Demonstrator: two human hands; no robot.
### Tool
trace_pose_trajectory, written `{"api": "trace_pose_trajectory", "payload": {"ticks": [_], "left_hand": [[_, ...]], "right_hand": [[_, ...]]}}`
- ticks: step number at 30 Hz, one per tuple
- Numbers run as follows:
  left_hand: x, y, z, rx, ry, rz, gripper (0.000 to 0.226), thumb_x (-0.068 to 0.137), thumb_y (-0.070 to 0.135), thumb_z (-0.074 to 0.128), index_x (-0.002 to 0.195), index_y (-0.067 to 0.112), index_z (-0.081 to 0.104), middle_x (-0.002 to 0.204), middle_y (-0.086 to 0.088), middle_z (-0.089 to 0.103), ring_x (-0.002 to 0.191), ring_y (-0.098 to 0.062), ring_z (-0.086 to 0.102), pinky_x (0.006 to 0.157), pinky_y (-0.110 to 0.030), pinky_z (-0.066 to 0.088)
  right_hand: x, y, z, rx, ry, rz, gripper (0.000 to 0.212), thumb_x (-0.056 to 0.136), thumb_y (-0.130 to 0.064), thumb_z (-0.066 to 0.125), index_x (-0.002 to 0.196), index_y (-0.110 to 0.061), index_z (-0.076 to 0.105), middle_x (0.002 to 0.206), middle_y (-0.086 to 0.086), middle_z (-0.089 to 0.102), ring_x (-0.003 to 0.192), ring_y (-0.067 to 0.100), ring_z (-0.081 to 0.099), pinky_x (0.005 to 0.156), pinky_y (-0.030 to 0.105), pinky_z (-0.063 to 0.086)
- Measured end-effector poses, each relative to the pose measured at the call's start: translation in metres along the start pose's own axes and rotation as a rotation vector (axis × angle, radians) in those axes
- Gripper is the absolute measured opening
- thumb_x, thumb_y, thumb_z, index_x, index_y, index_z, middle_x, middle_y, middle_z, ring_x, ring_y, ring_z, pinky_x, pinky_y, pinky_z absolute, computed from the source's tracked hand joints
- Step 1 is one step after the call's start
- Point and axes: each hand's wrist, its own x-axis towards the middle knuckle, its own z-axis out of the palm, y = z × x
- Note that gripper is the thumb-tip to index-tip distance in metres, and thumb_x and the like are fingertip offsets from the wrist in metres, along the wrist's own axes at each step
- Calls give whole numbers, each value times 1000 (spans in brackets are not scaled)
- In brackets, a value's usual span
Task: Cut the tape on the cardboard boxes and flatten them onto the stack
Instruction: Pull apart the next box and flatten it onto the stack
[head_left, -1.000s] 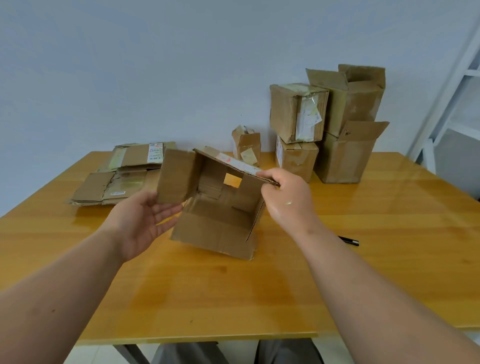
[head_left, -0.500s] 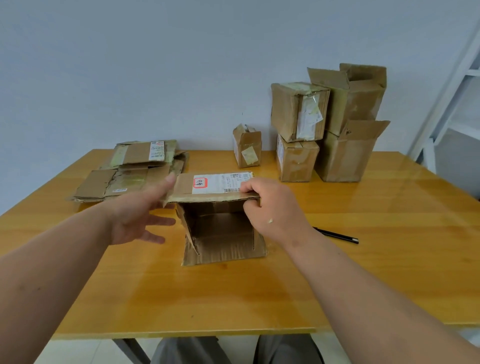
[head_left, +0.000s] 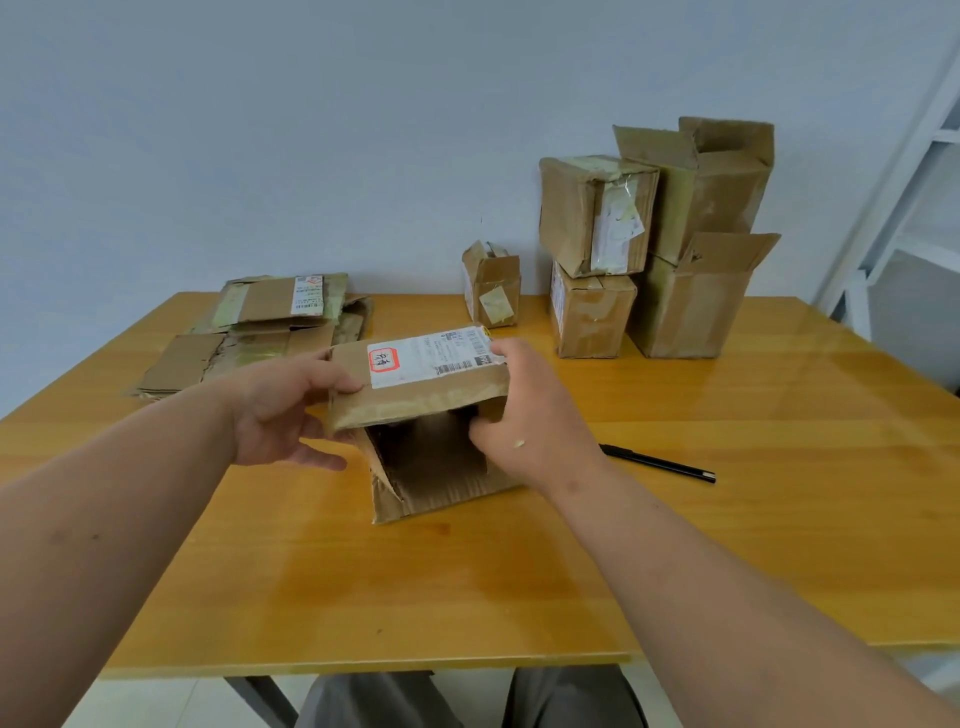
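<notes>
Both hands (head_left: 280, 410) (head_left: 530, 415) gripping open box (head_left: 426, 395), thumbs on top

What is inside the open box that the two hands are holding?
The held box shows only bare brown cardboard walls through its open near end. The right hand and the labelled top panel hide the far right corner, so that part cannot be checked.

A single wide-angle head camera looks forward and down across the wooden table (head_left: 727, 519) toward the wall (head_left: 260, 130). It sits close above the person's forearms.
</notes>
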Motion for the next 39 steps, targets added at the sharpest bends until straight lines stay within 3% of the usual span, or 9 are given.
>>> {"api": "trace_pose_trajectory", "payload": {"ticks": [6, 9, 15, 20, 22, 26, 30, 34, 39], "left_hand": [[-3, 1, -3, 59, -40, -47, 94, 35, 36, 93, 121, 18, 61, 114, -6, 70, 91, -35, 70, 75, -44, 53], [-2, -2, 0, 133, 23, -81, 72, 67, 65, 68, 117, 14, 61, 106, -12, 69, 90, -29, 68, 83, -44, 47], [1, -11, 10, 265, -44, -104, 71, 69, 65, 56, 112, 9, 64, 80, -8, 67, 70, -19, 56, 74, -34, 39], [4, -4, 18, 282, 7, -37, 85, 55, 76, 61, 114, 15, 68, 77, 3, 65, 74, -17, 49, 79, -34, 36], [5, -1, 21, 304, 34, -27, 112, 29, 91, 64, 112, 16, 65, 94, 6, 66, 96, -18, 53, 105, -41, 26], [5, 3, 26, 233, 22, -12, 144, 15, 84, 75, 138, 16, 46, 139, 0, 46, 137, -22, 33, 119, -49, 5], [-1, 0, 30, 120, -37, 99, 105, 23, 58, 90, 115, 16, 63, 120, 2, 65, 120, -16, 50, 118, -47, 7], [-8, -6, 28, 68, -138, 176, 96, 17, 54, 92, 99, 15, 62, 96, 2, 74, 96, -17, 62, 94, -37, 37], [-10, -9, 30, 117, -86, 217, 107, 19, 56, 92, 114, 18, 59, 104, 3, 72, 104, -21, 58, 92, -36, 37]], "right_hand": [[5, 6, -4, 119, 58, 115, 69, 86, -20, 72, 141, -20, 32, 110, -14, 48, 95, 5, 49, 69, 16, 40], [16, 13, -13, 231, 129, 265, 57, 92, -3, 59, 141, -21, 35, 108, -5, 54, 85, 4, 52, 60, 14, 40], [29, 29, -45, -91, -115, 319, 50, 95, 2, 46, 138, -23, 49, 144, 6, 36, 126, 24, 43, 104, 34, 40], [27, 11, -76, 160, 217, 367, 44, 94, 2, 39, 107, -27, 70, 134, 0, 58, 128, 17, 47, 105, 38, 38], [23, 0, -69, 49, 50, 230, 27, 101, -30, 45, 114, -28, 68, 124, -6, 60, 117, 12, 50, 103, 39, 41], [30, -9, -52, -502, -320, 109, 75, 80, -81, 43, 141, -38, 47, 147, -7, 44, 133, 24, 39, 107, 51, 35], [33, -10, -50, -539, -394, 101, 79, 80, -80, 46, 147, -39, 37, 158, -9, 30, 144, 21, 26, 117, 57, 15], [29, -18, -57, -564, -448, 95, 66, 91, -65, 48, 149, -36, 34, 160, -10, 26, 146, 20, 23, 118, 59, 6], [26, -20, -56, -566, -442, 101, 56, 97, -55, 45, 149, -37, 35, 159, -9, 28, 146, 21, 23, 119, 58, 4]]}}
